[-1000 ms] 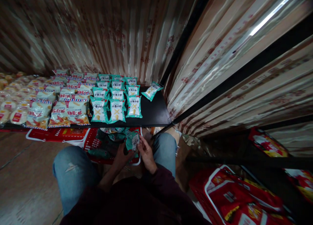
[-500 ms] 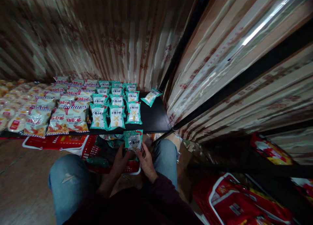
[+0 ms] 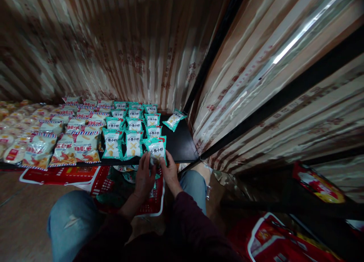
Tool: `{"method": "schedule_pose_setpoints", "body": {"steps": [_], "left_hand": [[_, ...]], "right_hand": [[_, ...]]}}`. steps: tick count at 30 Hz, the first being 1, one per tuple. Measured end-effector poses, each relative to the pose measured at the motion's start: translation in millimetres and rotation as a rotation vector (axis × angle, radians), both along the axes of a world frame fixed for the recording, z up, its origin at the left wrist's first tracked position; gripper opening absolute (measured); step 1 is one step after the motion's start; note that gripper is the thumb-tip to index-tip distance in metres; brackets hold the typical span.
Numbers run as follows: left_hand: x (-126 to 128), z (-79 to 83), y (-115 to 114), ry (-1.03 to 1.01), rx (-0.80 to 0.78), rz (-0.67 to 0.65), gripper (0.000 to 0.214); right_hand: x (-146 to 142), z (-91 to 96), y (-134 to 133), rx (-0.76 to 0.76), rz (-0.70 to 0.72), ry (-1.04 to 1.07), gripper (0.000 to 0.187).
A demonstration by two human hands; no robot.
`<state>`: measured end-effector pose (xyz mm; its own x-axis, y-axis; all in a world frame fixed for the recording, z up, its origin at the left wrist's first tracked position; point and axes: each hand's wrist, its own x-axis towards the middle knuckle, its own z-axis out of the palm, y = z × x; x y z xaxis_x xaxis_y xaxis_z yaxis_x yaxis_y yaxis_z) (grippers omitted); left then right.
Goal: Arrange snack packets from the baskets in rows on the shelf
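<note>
A teal snack packet (image 3: pixel 156 148) is held at the front edge of the black shelf (image 3: pixel 182 144), over the right end of a row of like teal packets (image 3: pixel 123 140). My left hand (image 3: pixel 144 177) grips its lower left corner and my right hand (image 3: pixel 170 172) grips its lower right corner; both hands are closed on it. One more teal packet (image 3: pixel 174 120) lies tilted alone at the back right of the shelf.
Red-and-white striped snack bags (image 3: pixel 75 140) and paler bags (image 3: pixel 17 140) fill the shelf's left. A red basket (image 3: pixel 153 203) with packets sits on the floor between my knees. Large red bags (image 3: pixel 278 239) lie at lower right. Foil-wrapped cartons (image 3: pixel 256 76) wall the back and right.
Both hands have lifted the teal packet from over the basket up and forward onto the shelf's front edge. The view has tilted, so the shelf sits lower in the frame.
</note>
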<state>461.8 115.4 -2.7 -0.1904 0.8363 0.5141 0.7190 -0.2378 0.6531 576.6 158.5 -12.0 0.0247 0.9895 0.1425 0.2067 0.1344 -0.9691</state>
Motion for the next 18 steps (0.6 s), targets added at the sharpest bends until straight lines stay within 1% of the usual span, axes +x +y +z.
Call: {"method": "schedule_pose_setpoints", "body": {"steps": [3, 7, 13, 16, 18], "left_hand": [[-1.9, 2.3, 12.5, 0.030, 0.034, -0.008, 0.054], [-4.4, -1.8, 25.7, 0.076, 0.054, -0.008, 0.053], [-2.9, -9.2, 33.3, 0.142, 0.039, 0.009, 0.054], [-0.1, -9.8, 33.5, 0.155, 0.065, 0.037, 0.055], [1.8, -10.0, 33.8, 0.159, 0.087, 0.030, 0.055]], "right_hand": [[-1.3, 2.9, 13.6, 0.077, -0.009, -0.110, 0.046], [-2.2, 4.5, 23.5, 0.155, -0.037, -0.224, 0.045], [-2.8, -1.9, 29.6, 0.161, -0.046, -0.302, 0.049], [-2.7, -2.7, 31.7, 0.154, -0.016, -0.306, 0.051], [-2.8, -1.5, 33.0, 0.147, 0.004, -0.296, 0.053]]}}
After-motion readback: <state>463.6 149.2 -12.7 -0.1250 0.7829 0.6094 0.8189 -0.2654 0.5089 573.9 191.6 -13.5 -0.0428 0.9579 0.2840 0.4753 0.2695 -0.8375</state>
